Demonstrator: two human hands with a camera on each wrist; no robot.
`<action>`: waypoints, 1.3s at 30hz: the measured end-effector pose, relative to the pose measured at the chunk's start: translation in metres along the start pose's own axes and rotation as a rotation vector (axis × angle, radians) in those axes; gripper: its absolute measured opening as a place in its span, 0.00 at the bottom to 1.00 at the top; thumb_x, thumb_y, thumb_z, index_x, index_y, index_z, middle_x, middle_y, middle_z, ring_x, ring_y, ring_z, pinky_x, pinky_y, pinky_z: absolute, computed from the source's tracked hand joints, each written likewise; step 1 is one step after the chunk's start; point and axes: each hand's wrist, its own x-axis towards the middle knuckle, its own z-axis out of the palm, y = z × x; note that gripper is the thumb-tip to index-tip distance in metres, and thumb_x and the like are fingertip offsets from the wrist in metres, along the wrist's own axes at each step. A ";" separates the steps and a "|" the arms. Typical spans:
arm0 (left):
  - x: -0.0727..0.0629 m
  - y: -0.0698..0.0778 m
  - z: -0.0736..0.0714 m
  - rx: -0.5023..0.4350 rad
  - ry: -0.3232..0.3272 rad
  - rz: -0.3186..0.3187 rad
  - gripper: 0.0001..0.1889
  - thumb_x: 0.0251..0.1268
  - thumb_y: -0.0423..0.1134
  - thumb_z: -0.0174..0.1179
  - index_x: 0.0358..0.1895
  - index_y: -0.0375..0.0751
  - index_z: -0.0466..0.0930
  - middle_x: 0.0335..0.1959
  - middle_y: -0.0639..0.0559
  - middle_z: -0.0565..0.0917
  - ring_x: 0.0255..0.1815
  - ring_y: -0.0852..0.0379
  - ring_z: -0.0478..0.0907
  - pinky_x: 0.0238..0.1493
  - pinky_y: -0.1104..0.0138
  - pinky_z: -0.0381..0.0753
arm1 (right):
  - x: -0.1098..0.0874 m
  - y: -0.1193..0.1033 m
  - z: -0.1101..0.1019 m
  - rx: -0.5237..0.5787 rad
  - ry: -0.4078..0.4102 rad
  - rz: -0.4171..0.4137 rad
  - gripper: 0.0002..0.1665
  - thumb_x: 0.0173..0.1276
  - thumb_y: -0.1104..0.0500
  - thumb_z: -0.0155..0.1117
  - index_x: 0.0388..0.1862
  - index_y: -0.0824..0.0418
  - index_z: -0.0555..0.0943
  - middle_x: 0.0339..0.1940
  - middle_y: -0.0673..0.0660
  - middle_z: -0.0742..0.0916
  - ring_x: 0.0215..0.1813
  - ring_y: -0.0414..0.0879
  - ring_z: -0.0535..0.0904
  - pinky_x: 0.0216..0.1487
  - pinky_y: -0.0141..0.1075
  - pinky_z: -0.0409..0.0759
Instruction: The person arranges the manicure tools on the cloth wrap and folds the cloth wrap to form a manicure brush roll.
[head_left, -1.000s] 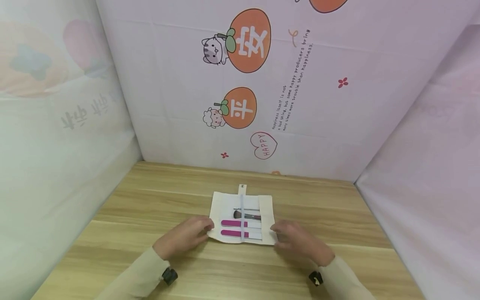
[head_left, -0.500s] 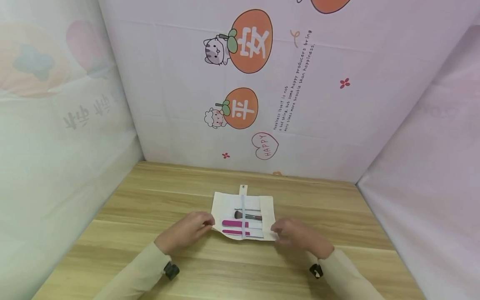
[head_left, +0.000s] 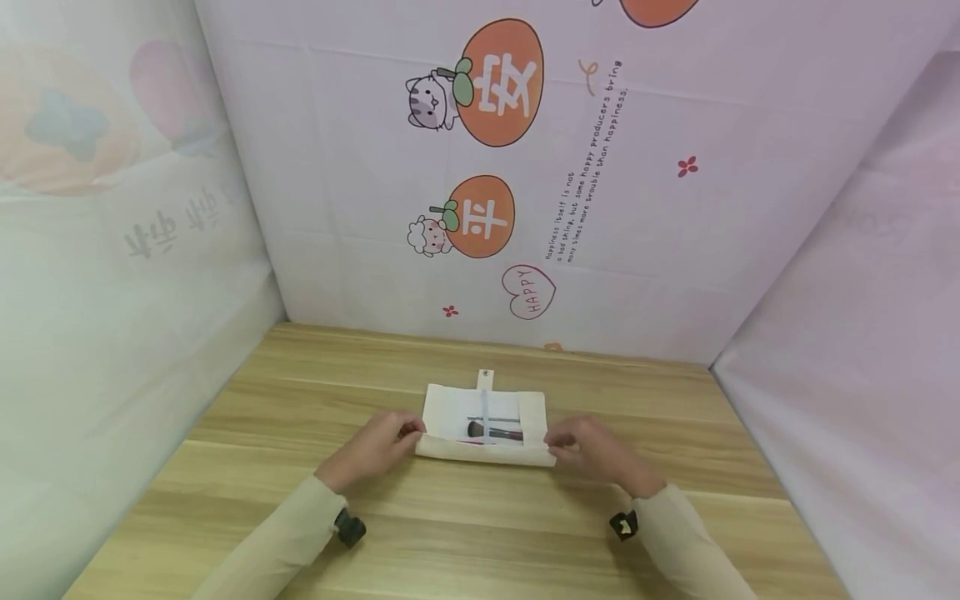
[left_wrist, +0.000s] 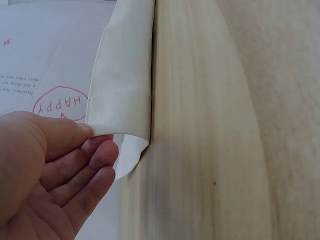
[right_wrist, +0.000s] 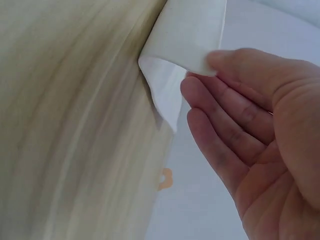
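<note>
A cream fabric brush roll [head_left: 486, 452] lies on the table with its near edge curled up and over. My left hand [head_left: 377, 447] pinches the left corner of that edge; in the left wrist view the thumb is on top of the cloth [left_wrist: 122, 75] and the fingers are beneath. At the right corner, my right hand [head_left: 600, 454] pinches the same edge, as the right wrist view shows with the cloth [right_wrist: 187, 32] under the thumb. Inside the roll, a makeup brush [head_left: 495, 431] and a thin tool [head_left: 491, 418] sit under a pale elastic band [head_left: 485, 406]. The pink-handled pieces are almost hidden by the fold.
A snap tab [head_left: 485, 378] sticks out from the roll's far edge. The wood-grain table [head_left: 480, 533] is bounded by a printed cloth wall [head_left: 637, 292] at the back and white cloth sides [head_left: 150, 333].
Both hands have lifted the roll's near edge and moved it away from the body. The fold now covers most of the two pink pieces that showed before.
</note>
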 end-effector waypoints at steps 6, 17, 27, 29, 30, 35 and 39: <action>0.008 -0.009 0.004 -0.016 0.013 -0.034 0.05 0.78 0.31 0.60 0.42 0.39 0.86 0.36 0.52 0.88 0.37 0.64 0.80 0.39 0.71 0.82 | 0.007 0.008 0.003 0.056 0.045 0.075 0.05 0.73 0.65 0.69 0.43 0.59 0.90 0.42 0.51 0.92 0.43 0.37 0.87 0.45 0.32 0.87; 0.016 0.000 0.016 0.289 0.095 0.077 0.03 0.67 0.26 0.66 0.38 0.37 0.83 0.33 0.50 0.83 0.34 0.57 0.77 0.38 0.64 0.81 | 0.020 0.013 0.022 0.024 0.121 0.090 0.09 0.69 0.69 0.69 0.47 0.64 0.88 0.43 0.56 0.92 0.45 0.46 0.88 0.48 0.37 0.89; 0.013 0.008 0.017 0.471 0.065 0.314 0.07 0.59 0.25 0.71 0.38 0.37 0.85 0.36 0.49 0.83 0.38 0.54 0.78 0.42 0.62 0.83 | 0.022 0.002 0.024 -0.269 0.190 -0.274 0.10 0.55 0.74 0.75 0.30 0.61 0.86 0.27 0.51 0.87 0.32 0.38 0.80 0.35 0.30 0.83; 0.011 0.009 0.016 0.456 0.020 0.277 0.08 0.61 0.30 0.72 0.42 0.37 0.85 0.40 0.48 0.84 0.41 0.54 0.79 0.45 0.61 0.84 | 0.020 0.000 0.024 -0.269 0.147 -0.281 0.09 0.56 0.71 0.77 0.31 0.60 0.86 0.28 0.50 0.86 0.32 0.38 0.78 0.35 0.29 0.82; 0.009 0.009 0.016 0.451 -0.002 0.258 0.10 0.62 0.32 0.73 0.45 0.37 0.85 0.43 0.48 0.84 0.43 0.53 0.79 0.47 0.60 0.85 | 0.019 -0.001 0.024 -0.276 0.128 -0.277 0.09 0.57 0.69 0.78 0.33 0.59 0.86 0.30 0.50 0.87 0.33 0.38 0.79 0.36 0.29 0.82; 0.006 0.008 0.015 0.430 -0.071 0.219 0.13 0.65 0.35 0.74 0.50 0.37 0.84 0.50 0.46 0.84 0.49 0.52 0.79 0.49 0.59 0.85 | 0.013 -0.005 0.027 -0.342 0.083 -0.216 0.15 0.59 0.64 0.81 0.44 0.62 0.87 0.39 0.53 0.87 0.40 0.42 0.82 0.42 0.34 0.86; 0.007 0.008 0.014 0.414 -0.092 0.213 0.14 0.66 0.32 0.72 0.52 0.36 0.84 0.51 0.45 0.84 0.50 0.51 0.81 0.52 0.57 0.85 | 0.013 -0.002 0.029 -0.380 0.085 -0.204 0.18 0.59 0.63 0.81 0.48 0.63 0.87 0.43 0.55 0.88 0.44 0.44 0.84 0.47 0.36 0.87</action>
